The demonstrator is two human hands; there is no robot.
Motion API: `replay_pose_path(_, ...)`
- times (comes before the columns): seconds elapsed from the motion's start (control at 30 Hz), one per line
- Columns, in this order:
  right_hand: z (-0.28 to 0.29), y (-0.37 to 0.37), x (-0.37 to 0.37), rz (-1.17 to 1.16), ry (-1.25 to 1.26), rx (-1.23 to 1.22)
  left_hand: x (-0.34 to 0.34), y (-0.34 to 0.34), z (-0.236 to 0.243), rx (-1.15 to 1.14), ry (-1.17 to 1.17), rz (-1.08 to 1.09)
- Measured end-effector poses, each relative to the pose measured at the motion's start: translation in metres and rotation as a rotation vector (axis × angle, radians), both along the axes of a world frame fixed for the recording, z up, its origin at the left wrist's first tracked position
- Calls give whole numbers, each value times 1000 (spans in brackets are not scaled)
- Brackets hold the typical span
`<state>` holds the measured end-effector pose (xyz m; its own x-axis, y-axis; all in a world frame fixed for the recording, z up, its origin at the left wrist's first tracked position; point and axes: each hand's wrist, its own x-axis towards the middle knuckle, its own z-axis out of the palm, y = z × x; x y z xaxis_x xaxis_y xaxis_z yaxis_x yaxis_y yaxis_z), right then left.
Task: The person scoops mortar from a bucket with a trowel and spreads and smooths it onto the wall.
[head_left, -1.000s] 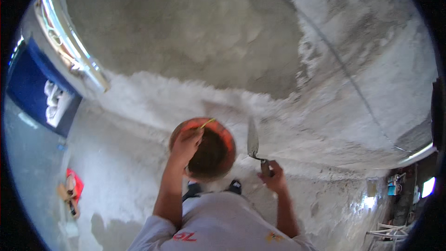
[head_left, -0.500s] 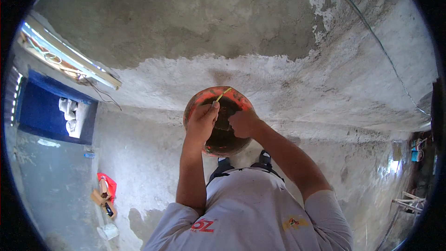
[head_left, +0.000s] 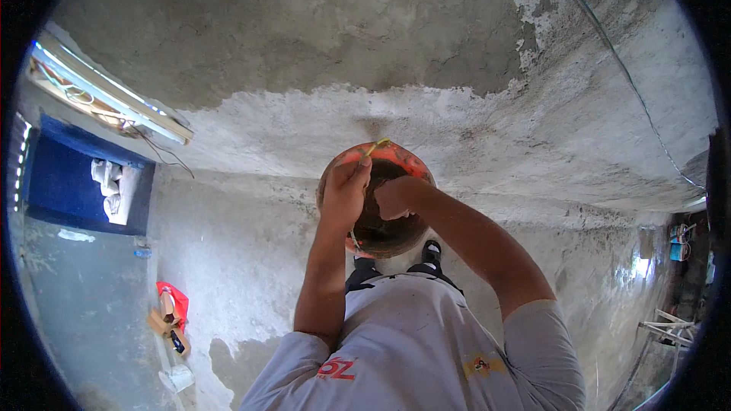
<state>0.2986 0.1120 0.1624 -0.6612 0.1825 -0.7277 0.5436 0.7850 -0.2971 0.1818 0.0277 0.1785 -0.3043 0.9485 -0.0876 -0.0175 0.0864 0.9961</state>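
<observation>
An orange bucket (head_left: 409, 161), smeared with grey, hangs in front of me above my feet, its inside dark. My left hand (head_left: 347, 192) is closed on the bucket's yellow cord handle (head_left: 376, 146), at the left of the opening. The cord runs from the far rim into my fist and shows again below it. My right hand (head_left: 399, 196) reaches down into the bucket with its fingers curled. Whatever those fingers hold, if anything, is hidden.
Ahead stands a wall with damp grey plaster (head_left: 320, 23) above a paler band. A cable (head_left: 609, 46) runs down it at right. On the left are a blue-framed opening (head_left: 65, 175), a red bag (head_left: 177, 301) beside cardboard, and a white container (head_left: 177, 378). A stand (head_left: 670, 329) is at far right.
The bucket and both hands have shifted slightly right in the picture. My right hand has turned and sits deeper over the bucket's inside. My left hand keeps its hold on the cord.
</observation>
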Motion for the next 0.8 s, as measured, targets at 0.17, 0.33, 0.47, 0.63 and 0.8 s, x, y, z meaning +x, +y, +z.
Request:
replay_pose_path(0.17,-35,25,42,-354,112,-436,10,-2,23,-119,-88,-32)
replay_pose_path(0.33,-17,34,144,-723,530,-734,-15,-14,38,-132,-156,78)
replay_pose_path(0.47,-20,15,226,-1068,783,-916,-27,-18,53,-49,-204,195)
replay_pose_path(0.63,-15,-16,283,-1121,1229,-907,-31,-22,51,-43,-196,242)
replay_pose_path(0.8,-5,-20,294,-1182,1572,-603,-27,-16,36,-68,-158,225)
